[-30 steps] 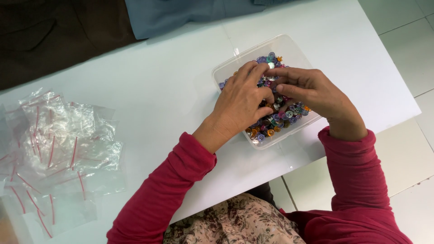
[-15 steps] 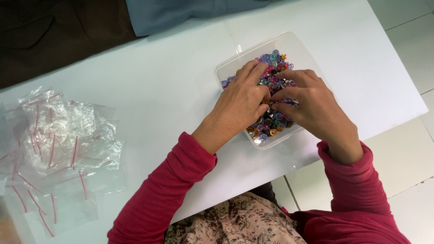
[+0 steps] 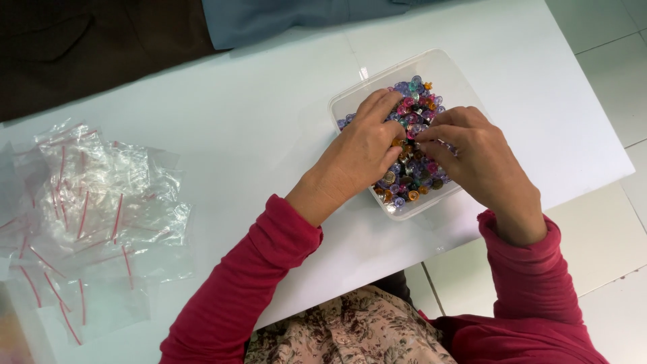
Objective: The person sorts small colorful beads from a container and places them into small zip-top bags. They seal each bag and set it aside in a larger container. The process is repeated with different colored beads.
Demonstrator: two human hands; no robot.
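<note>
1. Left hand (image 3: 357, 156) mid-frame, palm down, laid over the left half of a clear plastic tub (image 3: 450, 75). Fingers (image 3: 379, 108) slightly spread, tips resting on the contents. Can't tell if anything is pinched underneath.
2. Right hand (image 3: 475, 158) just right of it, over the tub's right half. Fingers (image 3: 441, 131) curled together, tips pointing left twd the left hand, down in the pile; hold not visible, so can't tell if clamped on anything.
3. The two hands nearly touch at the tips above tub centre.
4. Tub: rounded-rectangle, sits at upper right of centre on the white counter (image 3: 256, 128), lower corner near the counter edge. Filled w/ small multicolour beads (image 3: 416, 101): purple, pink, orange, silver, blue. Single bead shapes too small to make out.
5. Left side of frame: loose heap of small clear zip bags (image 3: 101, 209) w/ red seal strips, well apart from the tub.
6. Both sleeves (image 3: 242, 290) red; floral fabric (image 3: 350, 334) at bottom centre.
7. Top edge: blue-grey cloth (image 3: 283, 17) beyond the counter. Right side: pale floor tiles (image 3: 606, 61).
</note>
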